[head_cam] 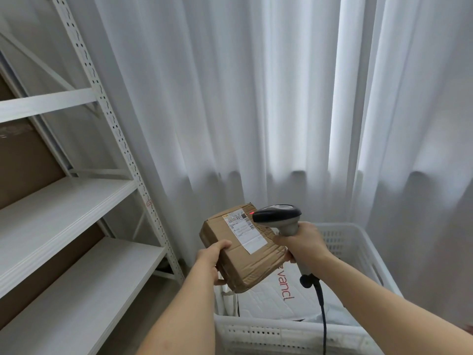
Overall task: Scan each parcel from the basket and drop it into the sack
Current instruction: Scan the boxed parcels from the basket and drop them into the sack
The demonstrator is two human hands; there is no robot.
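Both hands raised: left hand [213, 257] grips parcel [242, 248], right hand [303, 243] scanner [277, 216].

We see two forearms, both bare up to the frame's edge: no sleeves, watch, rings or gloves on our left hand [211, 254] or right hand [304, 243]. Nails are short, unpainted.

white curtains [256, 98], metal shelving [76, 201]
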